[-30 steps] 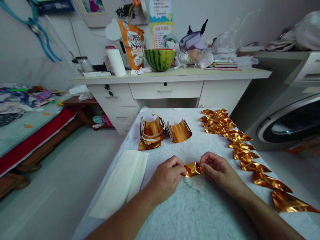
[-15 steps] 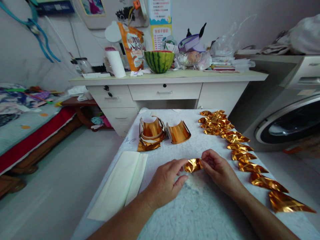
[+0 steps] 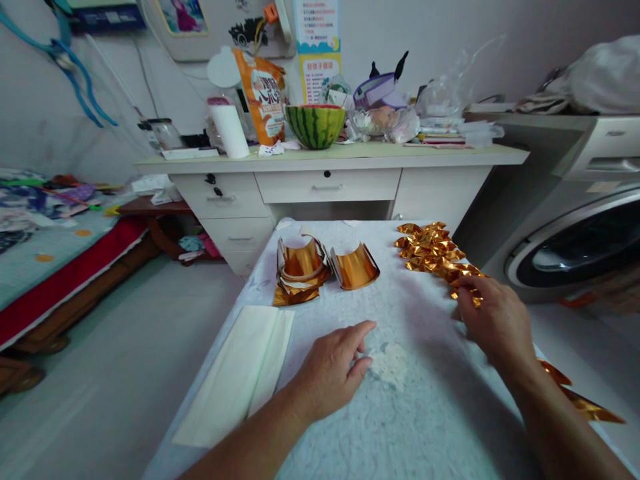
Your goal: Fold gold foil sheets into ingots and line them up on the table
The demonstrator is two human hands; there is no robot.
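Note:
My left hand [image 3: 334, 370] rests over the cloth-covered table, thumb and index finger apart with nothing between them. Out at the right edge, my right hand [image 3: 493, 313] reaches down with curled fingers on a folded gold foil piece [image 3: 470, 295]. Its fingers and forearm hide part of the row around it. More folded gold foil pieces [image 3: 427, 248] lie bunched at the far end of that row, and a wide pointed one [image 3: 593, 405] shows beyond my forearm. Curled gold foil sheets stand in a stack [image 3: 303, 263] with a smaller stack [image 3: 356, 267] beside it.
Pale folded paper [image 3: 230, 373] lies along the table's left side. Behind the table stands a white desk [image 3: 330, 159] with half a watermelon [image 3: 316, 127] and an orange pouch [image 3: 264, 93]. A washing machine [image 3: 575, 200] is at right, a bed [image 3: 65, 267] at left.
My right hand has moved from the table's middle to the row at right, and the foil piece has left my left hand's fingertips. My left hand has stayed nearly still.

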